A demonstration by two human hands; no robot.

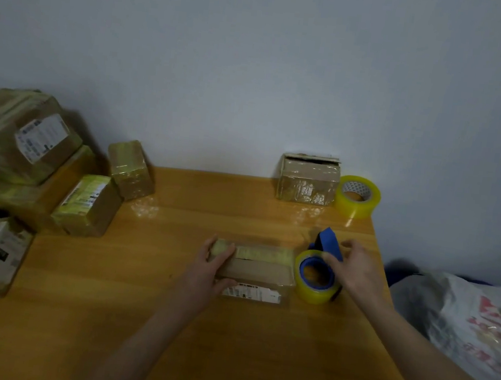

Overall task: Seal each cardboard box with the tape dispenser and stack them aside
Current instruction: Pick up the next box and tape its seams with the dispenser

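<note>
A low, flat cardboard box (260,269) lies in the middle of the wooden table (149,328), its long side running left to right and a white printed label on its near face. The left hand (213,268) holds the box's left end. Its grip is curled around that end, with the fingers over the top and the thumb against the near side. Just beside the box's right end stands the tape dispenser (306,290), a blue frame carrying a roll of yellowish clear tape, with its blue handle rising on the far side. The right hand (357,269) reaches in from the right, its grip wrapped around that handle with the fingertips on the blue plastic. The roll appears to touch or nearly touch the box's right end; which of the two cannot be told. At the far edge of the table, against the grey wall (257,65), sits a small tape-wrapped box (308,180) with its top flaps ajar, and a spare tape roll (358,196) stands just to its right. On the left side is a pile of taped boxes (42,172), several with shipping labels; one small box (131,170) stands tilted at the pile's right edge. Off the table on the right lies a white plastic bag (471,321) with red print.
</note>
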